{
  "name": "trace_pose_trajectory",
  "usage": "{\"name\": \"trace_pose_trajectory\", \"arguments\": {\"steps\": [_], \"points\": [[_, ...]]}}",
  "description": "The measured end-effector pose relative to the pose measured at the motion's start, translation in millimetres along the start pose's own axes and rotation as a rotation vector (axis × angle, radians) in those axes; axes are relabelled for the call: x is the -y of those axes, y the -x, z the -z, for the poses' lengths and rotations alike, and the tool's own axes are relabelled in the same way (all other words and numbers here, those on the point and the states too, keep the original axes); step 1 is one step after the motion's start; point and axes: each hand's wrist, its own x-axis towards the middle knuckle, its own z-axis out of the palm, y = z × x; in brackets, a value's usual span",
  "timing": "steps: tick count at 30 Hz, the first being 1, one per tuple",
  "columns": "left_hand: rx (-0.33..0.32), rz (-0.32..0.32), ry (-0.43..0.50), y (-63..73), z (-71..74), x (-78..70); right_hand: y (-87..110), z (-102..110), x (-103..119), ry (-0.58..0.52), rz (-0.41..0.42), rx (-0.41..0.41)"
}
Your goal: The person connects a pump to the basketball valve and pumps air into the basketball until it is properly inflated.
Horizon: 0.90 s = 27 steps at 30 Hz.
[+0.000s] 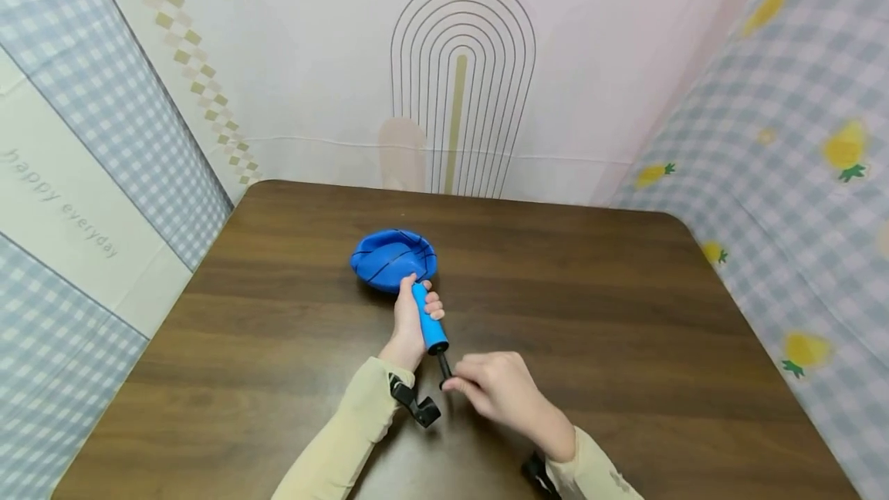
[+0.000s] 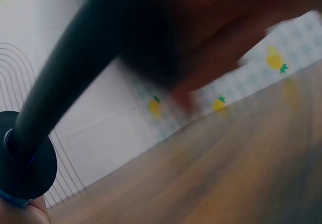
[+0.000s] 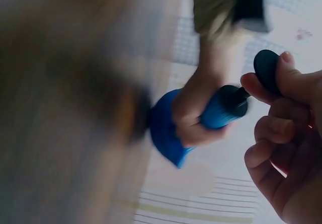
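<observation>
A collapsed blue ball (image 1: 390, 259) with black lines lies on the wooden table, its walls caved in. Close against its near side, my left hand (image 1: 408, 322) grips the blue barrel of a hand pump (image 1: 429, 322), which points toward the ball. Whether a needle joins pump and ball is hidden. The pump's black rod is drawn out toward me, and my right hand (image 1: 496, 388) pinches its end. In the right wrist view, thumb and forefinger hold the round black handle (image 3: 266, 70). The left wrist view shows the dark rod (image 2: 65, 73) coming out of the barrel's black cap (image 2: 30, 168).
The brown wooden table (image 1: 590, 292) stretches to both sides of the hands. Behind it hangs a pale patterned cloth (image 1: 312, 60), with checked cloth (image 1: 764, 176) along the right. Black straps with camera mounts (image 1: 415, 403) sit on the wrists.
</observation>
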Motion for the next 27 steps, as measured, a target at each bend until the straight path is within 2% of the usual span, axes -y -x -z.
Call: {"name": "trace_pose_trajectory", "arguments": {"steps": [3,6,12,15,18,22,27], "points": [[0.013,-0.010,0.005,-0.7,-0.7,1.2,-5.9,-8.9,-8.5,0.009,-0.025,-0.018],[0.016,-0.017,0.006,-1.8,-0.4,-0.7,-7.6,-11.4,-4.5,0.037,-0.015,-0.029],[0.052,-0.021,0.001,-4.4,-0.2,-8.2,6.1,5.7,19.5,0.050,0.101,-0.004],[0.047,-0.041,-0.001,-3.7,-0.6,-9.5,12.4,13.4,25.3,0.008,0.100,0.025],[0.029,-0.027,0.014,-2.0,-2.0,-6.6,9.9,13.3,19.1,-0.003,0.075,0.012],[0.025,-0.007,0.054,1.6,-2.3,0.4,-1.7,3.6,-0.1,0.022,0.034,-0.018],[0.030,-0.014,0.055,3.2,2.1,2.9,-10.3,-8.5,-10.3,0.030,-0.009,0.019]]}}
